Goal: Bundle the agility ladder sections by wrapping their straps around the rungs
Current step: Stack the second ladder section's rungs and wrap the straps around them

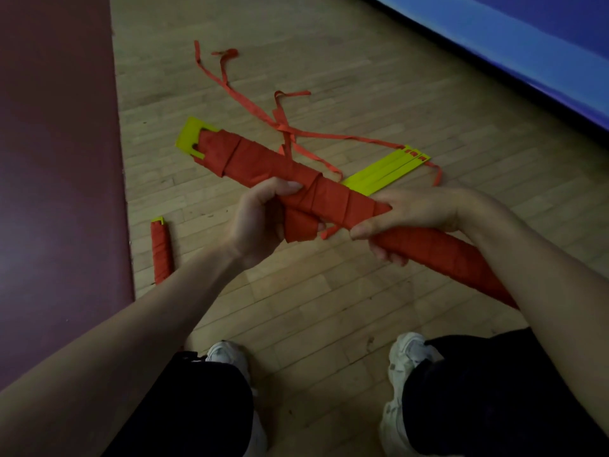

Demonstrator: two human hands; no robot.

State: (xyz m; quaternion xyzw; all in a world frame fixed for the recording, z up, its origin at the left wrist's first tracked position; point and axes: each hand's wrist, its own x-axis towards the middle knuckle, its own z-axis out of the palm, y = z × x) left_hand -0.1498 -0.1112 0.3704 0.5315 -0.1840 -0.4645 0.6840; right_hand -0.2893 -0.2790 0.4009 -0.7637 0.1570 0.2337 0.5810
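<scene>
I hold a long bundle of yellow rungs point(188, 137) wound in red strap point(263, 163) slantwise over the floor. My left hand point(260, 219) grips its middle, thumb on top, with a loose strap fold point(298, 227) under the fingers. My right hand point(415, 214) clasps the lower right part of the bundle point(438, 250). A second section of bare yellow rungs point(385, 171) lies on the floor behind, its red straps point(286, 127) trailing loose and tangled. A smaller wrapped bundle point(161, 252) lies on the floor at the left.
Wooden floor point(329, 291) underfoot. A dark maroon mat point(59, 159) runs along the left, a blue mat point(527, 44) slants across the top right. My knees and white shoes point(408, 354) are at the bottom.
</scene>
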